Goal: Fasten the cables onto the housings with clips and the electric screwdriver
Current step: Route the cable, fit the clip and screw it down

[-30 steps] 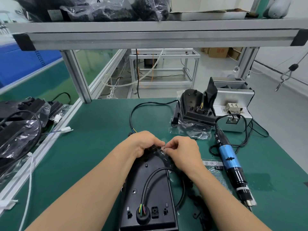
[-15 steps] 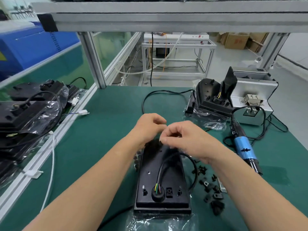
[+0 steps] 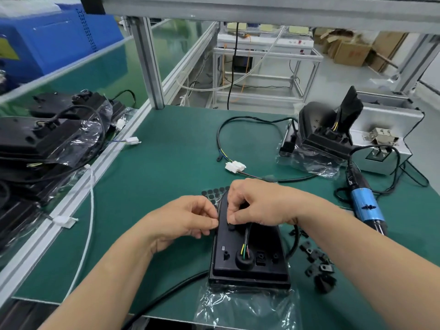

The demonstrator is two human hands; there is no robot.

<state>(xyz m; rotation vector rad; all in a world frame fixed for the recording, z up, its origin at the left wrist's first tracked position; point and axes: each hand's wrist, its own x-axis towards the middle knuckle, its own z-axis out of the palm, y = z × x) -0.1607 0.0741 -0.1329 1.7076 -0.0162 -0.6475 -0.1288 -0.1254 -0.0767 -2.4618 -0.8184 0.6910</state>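
Housing (image 3: 247, 260) lies flat at lower centre of the frame on the green mat (image 3: 166, 167), its near end on a clear plastic bag (image 3: 245, 306). The cable (image 3: 246, 234) comes up out of the round grommet near the housing's near edge, with coloured wires showing at the base, and runs under the right hand.

Right hand (image 3: 259, 206) is over the far end of the housing. Its fingers are curled, and thumb and forefinger pinch a small black clip (image 3: 231, 226) down on the housing top.

Left hand (image 3: 188, 220) is at the housing's left edge, fingers curled with the tips bunched together. Can't tell what they hold, if anything.

Loose clips (image 3: 315, 258) are scattered just right of the housing. The electric screwdriver (image 3: 365, 206) lies at the right of the frame, untouched. A second housing (image 3: 321, 132) sits at upper right in front of a grey metal box (image 3: 390, 115). White connectors (image 3: 235, 166) lie on the mat beyond the hands. A stack of bagged housings (image 3: 47, 139) is at the left of the frame.
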